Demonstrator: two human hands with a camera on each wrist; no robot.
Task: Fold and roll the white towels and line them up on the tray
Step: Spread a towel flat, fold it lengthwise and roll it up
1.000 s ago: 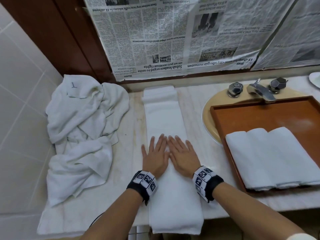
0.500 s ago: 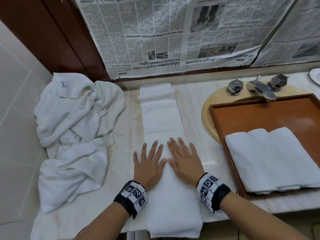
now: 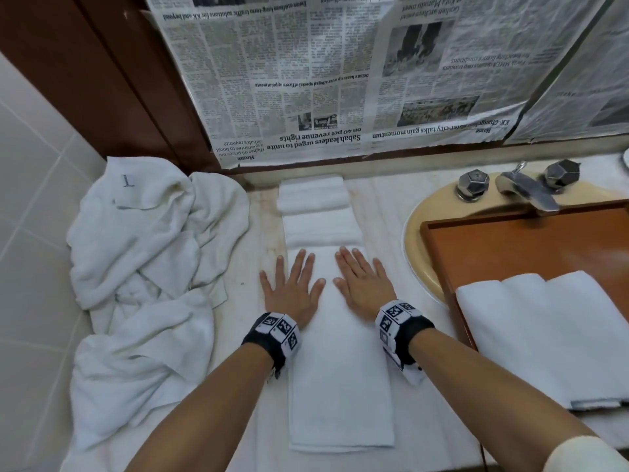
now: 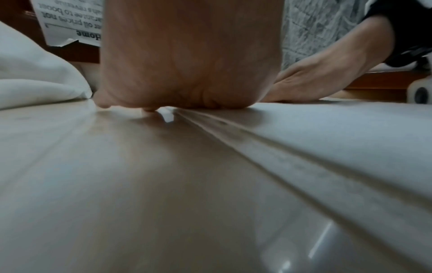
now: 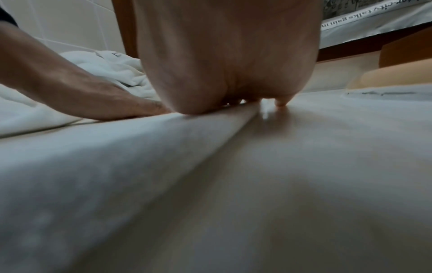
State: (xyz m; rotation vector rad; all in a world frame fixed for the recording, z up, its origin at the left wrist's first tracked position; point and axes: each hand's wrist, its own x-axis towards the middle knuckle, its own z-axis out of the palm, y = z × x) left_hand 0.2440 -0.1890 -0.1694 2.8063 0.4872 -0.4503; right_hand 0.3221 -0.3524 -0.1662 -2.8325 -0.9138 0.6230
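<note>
**Q:** How far along are you with the towels?

**Me:** Partway, I'd say. The towel I'm on, the long folded strip (image 3: 340, 369), lies down the middle of the frame on the counter (image 3: 422, 338), folded narrow but not rolled at all yet. My left hand (image 3: 291, 291) and right hand (image 3: 362, 284) are both flat on it, fingers (image 3: 299, 264) spread straight, gripping nothing, just pressing. The outer fingers of each hand hang over the strip's edges onto the counter.

**Q:** And what's finished?

**Me:** The done towels (image 3: 551, 335) sit side by side on the wooden tray (image 3: 510, 243), right side of the frame, over the sink (image 3: 418, 229). Looks like three, can't swear to it.

**Q:** What's left?

**Me:** Rolling this strip and adding it to the row. Then the crumpled pile (image 3: 149, 267) on the left of the frame, which is untouched. Can't tell how many are in there.
</note>
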